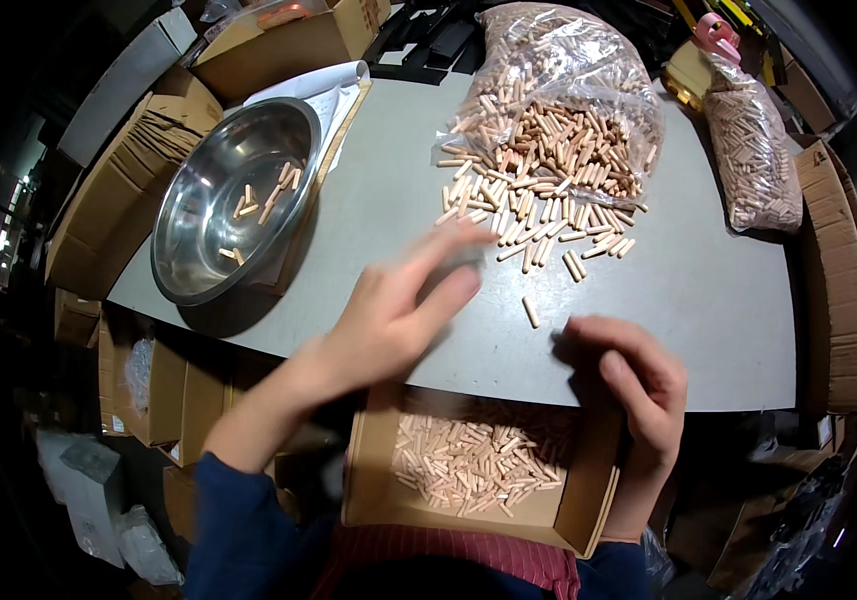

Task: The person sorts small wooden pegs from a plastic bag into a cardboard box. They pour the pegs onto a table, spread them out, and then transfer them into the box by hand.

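Loose wooden dowel pins (pixel 548 225) spill across the table from the mouth of a clear plastic bag (pixel 568 50). My left hand (pixel 388 315) is over the table at the near left edge of this spill. Its fingers are stretched out, thumb apart, blurred by motion, with nothing seen in them. Near the table's front edge is my right hand (pixel 648 390), loosely cupped on its side, thumb apart from the fingers, and no dowel visible in it. A single dowel pin (pixel 530 312) lies between the hands. Below them, a cardboard box (pixel 373 470) at my lap holds many dowel pins (pixel 478 460).
On the left, a steel bowl (pixel 193 215) tilts with several dowels inside, beside papers (pixel 323 95). A second filled bag (pixel 753 150) stands at the back right, near a pink tape roll (pixel 716 35). Cardboard boxes (pixel 838 280) flank the grey table (pixel 388 170).
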### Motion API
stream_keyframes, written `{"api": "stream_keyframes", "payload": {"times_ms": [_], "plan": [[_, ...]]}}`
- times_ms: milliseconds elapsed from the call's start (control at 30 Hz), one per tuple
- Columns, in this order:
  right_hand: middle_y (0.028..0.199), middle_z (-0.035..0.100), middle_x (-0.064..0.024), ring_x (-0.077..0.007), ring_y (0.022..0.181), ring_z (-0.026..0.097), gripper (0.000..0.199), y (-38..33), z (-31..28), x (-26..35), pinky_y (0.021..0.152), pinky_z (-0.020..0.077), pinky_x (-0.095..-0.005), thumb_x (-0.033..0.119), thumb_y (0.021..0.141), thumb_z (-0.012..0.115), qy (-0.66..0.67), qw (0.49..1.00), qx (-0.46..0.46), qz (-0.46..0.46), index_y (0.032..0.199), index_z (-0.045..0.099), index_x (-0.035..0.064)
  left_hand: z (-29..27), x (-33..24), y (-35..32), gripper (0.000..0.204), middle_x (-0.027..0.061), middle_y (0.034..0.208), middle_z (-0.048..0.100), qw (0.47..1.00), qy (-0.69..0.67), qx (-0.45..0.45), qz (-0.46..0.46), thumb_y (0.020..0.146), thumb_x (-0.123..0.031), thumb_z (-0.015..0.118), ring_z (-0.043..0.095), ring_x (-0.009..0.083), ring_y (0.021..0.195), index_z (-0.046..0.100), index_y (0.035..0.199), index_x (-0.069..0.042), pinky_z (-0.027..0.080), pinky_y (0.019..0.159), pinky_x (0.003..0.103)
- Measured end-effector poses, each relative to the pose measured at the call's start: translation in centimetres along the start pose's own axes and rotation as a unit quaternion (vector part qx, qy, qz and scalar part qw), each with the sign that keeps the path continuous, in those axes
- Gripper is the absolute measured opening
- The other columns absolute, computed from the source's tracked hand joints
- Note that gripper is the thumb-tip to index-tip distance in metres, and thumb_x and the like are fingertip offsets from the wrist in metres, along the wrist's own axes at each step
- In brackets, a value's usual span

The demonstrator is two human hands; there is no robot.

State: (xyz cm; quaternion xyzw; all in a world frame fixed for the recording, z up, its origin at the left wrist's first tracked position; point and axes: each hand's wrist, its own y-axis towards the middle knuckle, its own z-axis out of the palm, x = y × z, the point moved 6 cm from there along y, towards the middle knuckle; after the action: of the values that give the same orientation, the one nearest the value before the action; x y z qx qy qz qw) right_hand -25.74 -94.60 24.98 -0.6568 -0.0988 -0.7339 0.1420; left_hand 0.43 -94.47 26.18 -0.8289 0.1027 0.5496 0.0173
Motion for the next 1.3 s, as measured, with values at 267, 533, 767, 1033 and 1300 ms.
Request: {"api": "stream_keyframes", "payload": {"times_ms": [267, 533, 767, 1033, 1300], "plan": [[0.136, 0.07, -0.015, -0.0197, 0.124, 0.066, 0.036, 1.6, -2.1, -0.7, 0.107, 0.0538, -0.0346, -0.001, 0.106, 0.06, -0.023, 0.991, -0.041, -0.121, 0.141, 0.066, -0.0087, 3.3, 2.1, 8.6, 0.087, 0.0342, 0.176, 0.02, 0.89, 0.451, 0.008, 0.063, 0.11, -0.062, 0.047, 0.016, 0.0533, 0.164, 0.03, 0.17, -0.001, 0.012, 0.132, 0.062], [0.152, 0.06, -0.0231, -0.0285, 0.136, 0.063, 0.036, 2.0, -2.5, -0.9, 0.111, 0.0535, -0.0405, 0.002, 0.104, 0.062, -0.112, 0.978, -0.025, -0.171, 0.139, 0.066, -0.008, 6.6, 0.1, 2.5, 0.094, 0.0289, 0.176, 0.025, 0.881, 0.428, 0.101, 0.175, 0.101, -0.054, 0.066, 0.022, 0.0489, 0.163, 0.029, 0.17, -0.001, 0.016, 0.132, 0.06], [0.156, 0.056, -0.0285, -0.0454, 0.148, 0.053, 0.052, 1.9, -0.7, 0.0, 0.127, 0.0333, -0.0547, 0.012, 0.101, 0.066, -0.339, 0.906, 0.048, -0.248, 0.15, 0.059, -0.0027, 6.5, -1.1, -1.6, 0.097, 0.0238, 0.176, 0.028, 0.875, 0.416, 0.122, 0.215, 0.099, -0.071, 0.059, 0.022, 0.0474, 0.164, 0.035, 0.17, -0.009, 0.013, 0.132, 0.065], [0.156, 0.058, -0.0269, -0.0393, 0.15, 0.053, 0.069, 1.5, 0.4, 0.8, 0.131, 0.025, -0.0552, 0.022, 0.094, 0.072, -0.238, 0.93, 0.236, -0.153, 0.154, 0.054, -0.0054, 1.6, 1.3, -2.8, 0.124, 0.0306, 0.175, 0.023, 0.894, 0.435, 0.06, 0.083, 0.089, -0.083, 0.062, 0.02, 0.0502, 0.163, 0.023, 0.171, 0.002, 0.016, 0.132, 0.062], [0.143, 0.069, -0.0203, -0.0251, 0.132, 0.065, 0.038, 1.3, -2.8, -0.6, 0.114, 0.0494, -0.0372, 0.013, 0.11, 0.056, -0.013, 0.986, -0.093, -0.141, 0.14, 0.065, -0.0075, 1.3, 1.2, -2.1, 0.126, 0.0357, 0.173, 0.023, 0.901, 0.411, 0.068, 0.118, 0.091, -0.081, 0.062, 0.024, 0.0505, 0.162, 0.017, 0.17, 0.006, 0.017, 0.133, 0.06]]}}
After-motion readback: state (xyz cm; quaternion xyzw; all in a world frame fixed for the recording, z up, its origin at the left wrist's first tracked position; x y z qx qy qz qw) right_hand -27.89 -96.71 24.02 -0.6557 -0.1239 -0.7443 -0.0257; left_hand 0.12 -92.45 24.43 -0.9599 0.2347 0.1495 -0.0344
